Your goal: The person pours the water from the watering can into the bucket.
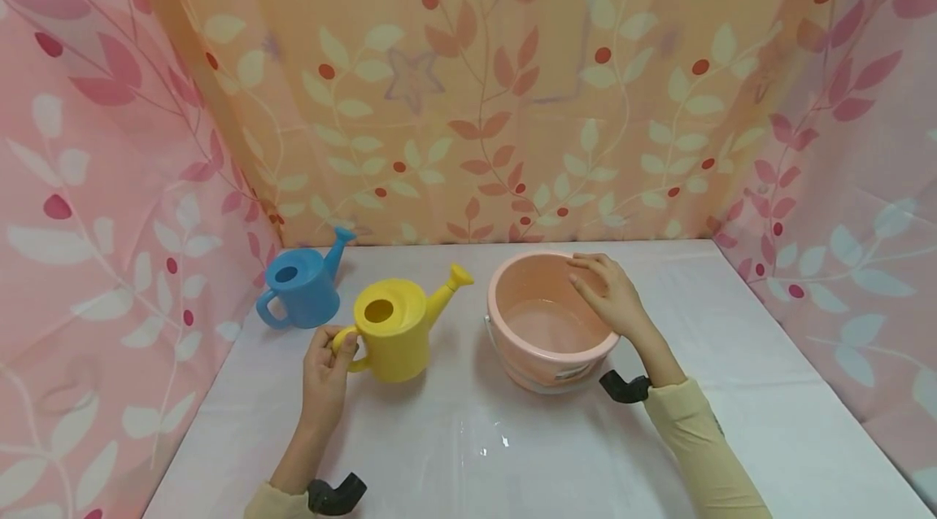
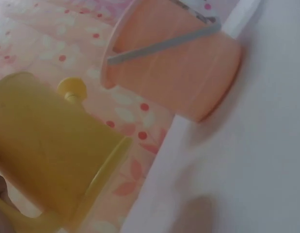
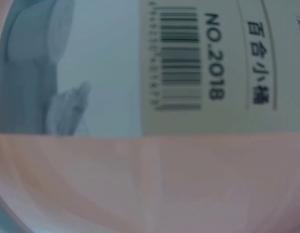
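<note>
And the left hand (image 1: pixel 327 372) pinches the yellow watering can (image 1: pixel 403 350) by its handle (image 1: pixel 359 365), the lift off the table (image 1: pixel 410 462) looking done, spout (image 1: pixel 439 303) not yet over the pink bucket (image 1: pixel 538 369), right hand (image 1: pixel 617 297) spreading loose fingers at its rim (image 1: pixel 505 328), blue can (image 1: pixel 309 297) untouched!

Bucket (image 1: pixel 538 279) on table (image 1: pixel 732 356). Left of bucket: first watering can (image 1: pixel 398 344) (left hand (image 1: pixel 325 377) at its handle, side away from bucket). Farther left, slightly behind bucket: second watering can (image 1: pixel 303 295). Right hand (image 1: pixel 615 295) at bucket's right rim. Behind bucket: cloth (image 1: pixel 468 96).
</note>
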